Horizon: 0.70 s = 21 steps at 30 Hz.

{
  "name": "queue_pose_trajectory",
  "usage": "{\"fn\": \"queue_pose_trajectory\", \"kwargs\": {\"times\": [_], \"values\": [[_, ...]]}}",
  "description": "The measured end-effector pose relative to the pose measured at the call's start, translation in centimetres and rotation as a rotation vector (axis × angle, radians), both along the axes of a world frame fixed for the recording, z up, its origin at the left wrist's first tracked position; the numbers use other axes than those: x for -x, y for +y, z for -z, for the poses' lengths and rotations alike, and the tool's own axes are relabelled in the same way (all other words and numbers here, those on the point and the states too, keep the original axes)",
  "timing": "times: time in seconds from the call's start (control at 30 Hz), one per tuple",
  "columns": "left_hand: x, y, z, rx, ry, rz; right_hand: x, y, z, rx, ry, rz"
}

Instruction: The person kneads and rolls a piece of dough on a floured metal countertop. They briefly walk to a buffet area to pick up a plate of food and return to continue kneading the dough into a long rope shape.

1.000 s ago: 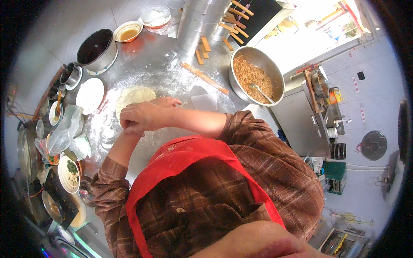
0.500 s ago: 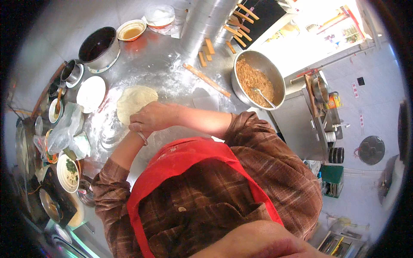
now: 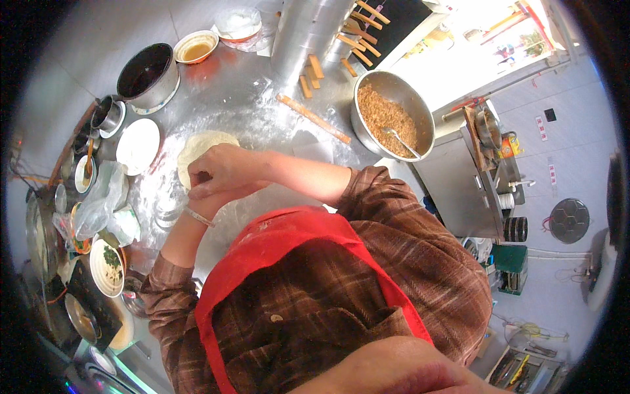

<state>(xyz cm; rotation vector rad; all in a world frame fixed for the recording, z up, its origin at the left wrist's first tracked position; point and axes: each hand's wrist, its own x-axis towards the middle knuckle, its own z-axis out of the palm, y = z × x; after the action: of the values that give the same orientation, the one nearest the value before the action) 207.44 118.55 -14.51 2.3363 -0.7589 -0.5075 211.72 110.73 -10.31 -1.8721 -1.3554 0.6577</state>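
A round, flat piece of pale dough (image 3: 195, 146) lies on the floured metal worktop (image 3: 226, 98), left of the middle. My right hand (image 3: 230, 165) is curled closed over the dough's near edge, its knuckles up; whatever it may hold is hidden. Below and partly behind it is my left hand (image 3: 213, 195), the two touching or overlapping. Most of the left fingers are covered. To the right lies a wooden rolling pin (image 3: 314, 119), apart from both hands.
A large metal bowl of brown crumbly filling (image 3: 387, 115) with a spoon (image 3: 401, 143) stands at the right. Along the left are a white plate (image 3: 138, 146), a dark pot (image 3: 147, 77), plastic bags (image 3: 102, 203) and a bowl with chopped greens (image 3: 105, 269). A metal column (image 3: 305, 39) rises behind.
My right hand has drawn its fingers in from lying over the left hand to a curled shape. Both hands have shifted slightly; the dough stays in place.
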Motion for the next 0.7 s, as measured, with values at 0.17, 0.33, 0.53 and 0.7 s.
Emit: {"fn": "queue_pose_trajectory", "kwargs": {"times": [0.17,0.33,0.53,0.7], "values": [[2.2,0.1,-2.4,-0.23,-0.049,0.008,0.4,1.2,0.7,-0.016,0.187,-0.142],[3.4,0.3,-3.5,-0.015,-0.143,-0.057,1.0,1.4,-0.9,0.073,0.242,-0.208],[2.5,1.1,0.3,0.055,-0.087,-0.039,0.9,2.0,-0.1,0.08,0.22,-0.186],[2.5,0.9,-1.1,-0.061,0.03,-0.021,1.2,2.0,0.2,0.075,0.215,-0.182]]}}
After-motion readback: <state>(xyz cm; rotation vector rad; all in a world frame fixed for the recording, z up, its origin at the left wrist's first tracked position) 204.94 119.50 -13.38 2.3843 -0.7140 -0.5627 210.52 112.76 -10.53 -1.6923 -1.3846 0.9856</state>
